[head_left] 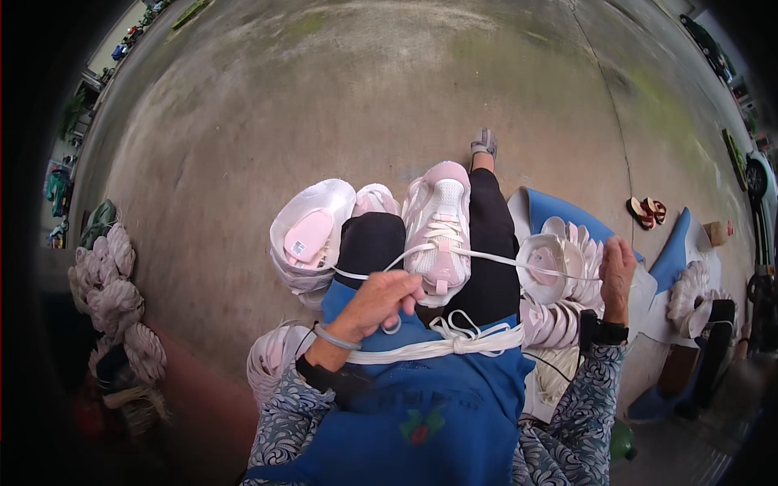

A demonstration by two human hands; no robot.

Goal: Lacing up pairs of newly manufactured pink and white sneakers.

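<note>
White lace [502, 260], in the head view: holding it out toward three o'clock, seemingly pinching it in the right hand [618, 271]. Curling the left hand [381, 300] at seven; cannot tell whether gripping anything. Keeping the sneaker [447, 194] between the knees [373, 243], pointing toward twelve. Apparently looking threaded across its front, but showing no bow, leaving tying undone.

The sneaker [442, 211] pairs porous-looking white mesh with smooth pink panels; its shoelace [502, 260] looks like matt woven textile. The apron [478, 397] is matt blue cloth, the concrete floor [365, 105] rough and dull.
</note>
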